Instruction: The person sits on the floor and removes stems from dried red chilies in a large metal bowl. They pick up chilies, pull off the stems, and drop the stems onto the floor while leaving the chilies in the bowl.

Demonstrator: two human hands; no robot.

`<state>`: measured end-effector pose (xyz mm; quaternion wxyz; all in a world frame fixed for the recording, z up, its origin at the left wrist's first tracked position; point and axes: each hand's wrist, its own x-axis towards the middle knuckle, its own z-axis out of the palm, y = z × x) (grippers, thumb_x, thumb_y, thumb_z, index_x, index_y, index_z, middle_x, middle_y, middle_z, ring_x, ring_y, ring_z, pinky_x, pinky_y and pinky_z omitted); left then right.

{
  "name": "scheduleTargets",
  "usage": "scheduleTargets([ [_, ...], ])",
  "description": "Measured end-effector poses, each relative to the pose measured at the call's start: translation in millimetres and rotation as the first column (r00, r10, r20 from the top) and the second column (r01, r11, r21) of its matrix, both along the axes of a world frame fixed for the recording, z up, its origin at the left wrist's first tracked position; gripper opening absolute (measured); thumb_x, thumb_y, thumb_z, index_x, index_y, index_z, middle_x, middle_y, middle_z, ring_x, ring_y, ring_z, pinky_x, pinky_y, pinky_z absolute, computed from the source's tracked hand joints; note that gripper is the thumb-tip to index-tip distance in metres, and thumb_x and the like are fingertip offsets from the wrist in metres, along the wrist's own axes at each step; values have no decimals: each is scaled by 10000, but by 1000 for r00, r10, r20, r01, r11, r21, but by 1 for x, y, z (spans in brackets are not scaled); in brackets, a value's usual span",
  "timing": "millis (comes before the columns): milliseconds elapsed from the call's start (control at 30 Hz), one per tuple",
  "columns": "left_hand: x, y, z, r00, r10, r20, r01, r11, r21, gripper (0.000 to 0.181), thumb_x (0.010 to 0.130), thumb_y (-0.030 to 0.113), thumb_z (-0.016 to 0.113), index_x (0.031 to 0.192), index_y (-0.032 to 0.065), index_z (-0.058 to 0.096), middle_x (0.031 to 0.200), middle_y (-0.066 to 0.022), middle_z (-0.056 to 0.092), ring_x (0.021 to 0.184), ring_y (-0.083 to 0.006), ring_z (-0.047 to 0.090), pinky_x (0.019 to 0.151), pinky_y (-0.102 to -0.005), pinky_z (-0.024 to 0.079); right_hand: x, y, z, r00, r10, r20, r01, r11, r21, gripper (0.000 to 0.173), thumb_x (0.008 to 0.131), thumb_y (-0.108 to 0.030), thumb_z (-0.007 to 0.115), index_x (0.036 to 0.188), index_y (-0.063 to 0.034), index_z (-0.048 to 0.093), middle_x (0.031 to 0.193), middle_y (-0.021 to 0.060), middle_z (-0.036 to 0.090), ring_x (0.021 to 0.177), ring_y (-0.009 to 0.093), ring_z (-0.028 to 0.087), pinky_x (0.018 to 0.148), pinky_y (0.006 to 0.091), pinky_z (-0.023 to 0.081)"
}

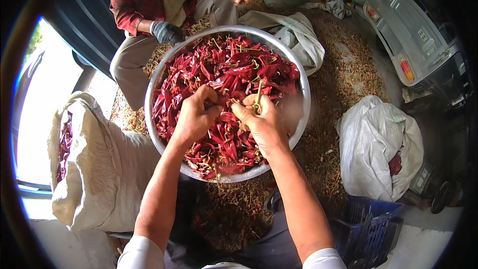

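A wide metal basin [304, 86] heaped with dried red chili peppers [201, 63] stands in front of me. Over the middle of the heap, my right hand [261, 117] pinches several dried pepper stems [258, 95], one of which sticks up above the fingers. Beside it, my left hand [198, 112] has its fingers curled inward, close to dark red peppers. Whatever may lie between those left fingers is hidden. A small gap separates the two hands.
Across the basin sits a person [149, 0], one hand gloved [166, 33]. An open sack of peppers [93, 164] stands left; a white sack [373, 145] and blue plastic crate [368, 220] are right. Stem litter [347, 71] covers the floor. A grey lidded bin [410, 33] stands far right.
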<state>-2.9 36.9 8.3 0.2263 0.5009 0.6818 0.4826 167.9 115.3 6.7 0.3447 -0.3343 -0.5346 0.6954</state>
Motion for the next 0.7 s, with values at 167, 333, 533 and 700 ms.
scheduleTargets([
  [167, 27, -16, 12, 999, -17, -48, 20, 998, 62, 305, 775, 5, 695, 1055, 4, 573, 877, -126, 658, 817, -188, 649, 744, -334, 523, -4, -11, 9, 970, -63, 233, -40, 912, 409, 277, 891, -240, 723, 931, -2, 587, 778, 185, 663, 703, 329, 671, 644, 418, 508],
  [333, 27, -15, 29, 978, -114, -175, 107, 993, -48, 340, 814, -4, 674, 1150, 0, 621, 965, -128, 663, 900, -204, 665, 794, -334, 530, -2, -12, 14, 957, -109, 269, -52, 847, 529, 251, 907, -220, 683, 885, 7, 579, 811, 205, 669, 754, 387, 664, 659, 455, 505],
  [533, 23, -11, 25, 888, -93, -450, 129, 990, 49, 234, 777, 11, 679, 1009, 19, 655, 837, -99, 601, 799, -272, 612, 716, -369, 492, -5, -13, 13, 943, -188, 275, -26, 782, 623, 251, 898, -226, 682, 871, -2, 573, 803, 191, 654, 748, 386, 656, 643, 473, 499],
  [700, 21, -14, 26, 846, -92, -525, 115, 993, 12, 259, 747, 45, 721, 1001, 39, 672, 851, -118, 613, 860, -317, 615, 765, -420, 511, -5, -17, 17, 922, -275, 273, -37, 638, 769, 239, 894, -233, 679, 865, -20, 576, 786, 176, 643, 721, 377, 649, 618, 475, 497],
])
